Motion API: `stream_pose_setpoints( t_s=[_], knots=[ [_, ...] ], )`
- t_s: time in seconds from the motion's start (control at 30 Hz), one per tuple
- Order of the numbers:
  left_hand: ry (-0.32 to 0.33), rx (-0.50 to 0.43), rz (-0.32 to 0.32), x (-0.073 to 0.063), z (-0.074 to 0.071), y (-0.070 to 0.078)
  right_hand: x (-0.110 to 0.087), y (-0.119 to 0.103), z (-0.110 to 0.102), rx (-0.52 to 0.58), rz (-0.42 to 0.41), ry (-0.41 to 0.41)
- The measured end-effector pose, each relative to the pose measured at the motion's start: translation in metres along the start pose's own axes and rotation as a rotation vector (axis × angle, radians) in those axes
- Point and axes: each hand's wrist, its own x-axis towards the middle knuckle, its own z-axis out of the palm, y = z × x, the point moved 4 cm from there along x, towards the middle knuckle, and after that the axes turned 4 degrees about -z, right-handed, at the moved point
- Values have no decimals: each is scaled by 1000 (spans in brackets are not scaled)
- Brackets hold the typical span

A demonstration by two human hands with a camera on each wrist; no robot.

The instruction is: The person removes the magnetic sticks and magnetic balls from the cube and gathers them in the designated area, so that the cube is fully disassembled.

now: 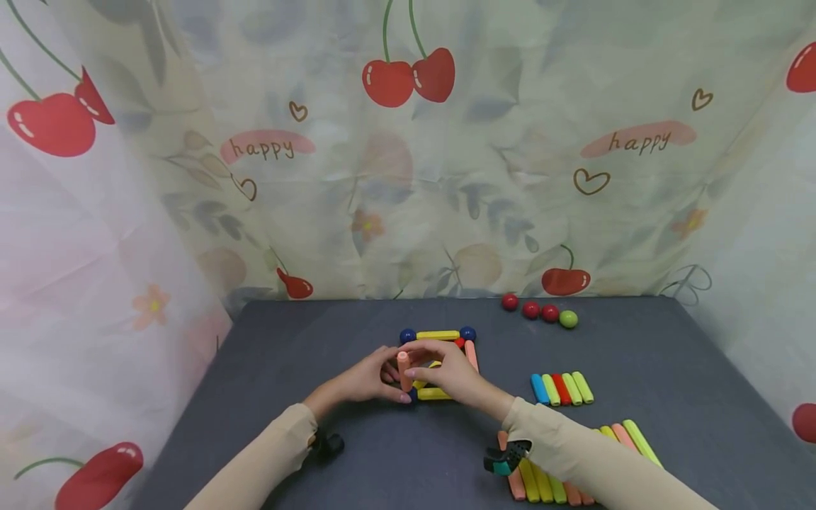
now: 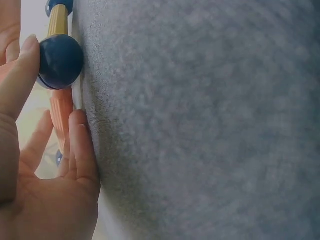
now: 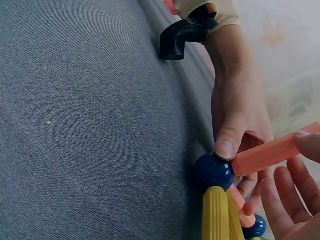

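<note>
My right hand (image 1: 449, 368) pinches a salmon-coloured magnetic stick (image 1: 404, 372) that stands upright. Its lower end meets a dark blue ball (image 3: 215, 171) at the near left corner of a flat stick-and-ball frame. My left hand (image 1: 376, 375) holds that corner, thumb on the ball, its other fingers around a lower salmon stick (image 2: 61, 112). Yellow sticks form the near side (image 1: 435, 394) and far side (image 1: 438, 335) of the frame, and another salmon stick (image 1: 471, 354) lies on the right. A red ball (image 1: 460, 343) shows inside; my hands hide part of the frame.
Red balls (image 1: 531, 309) and a green ball (image 1: 569, 319) sit at the table's back. Short coloured sticks (image 1: 561, 389) lie in a row on the right. Longer sticks (image 1: 542, 485) lie nearer, partly under my right sleeve. Printed cloth (image 1: 408, 177) hangs behind the grey table.
</note>
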Motion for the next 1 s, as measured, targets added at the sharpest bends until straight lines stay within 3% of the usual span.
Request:
stream_pose_setpoints(
  t_s=[0.3,0.6,0.83,1.0],
  knots=[
    [-20,-41,53,1,0,0,1,0,5,1,41,-4],
    [-16,-53,8,1,1,-2,-1,-2,8,7,9,9],
    [-16,-53,17,1,2,-2,-6,-5,13,-20,-29,38],
    [-17,-30,15,2,3,-2,-6,0,13,9,-10,52]
  ],
)
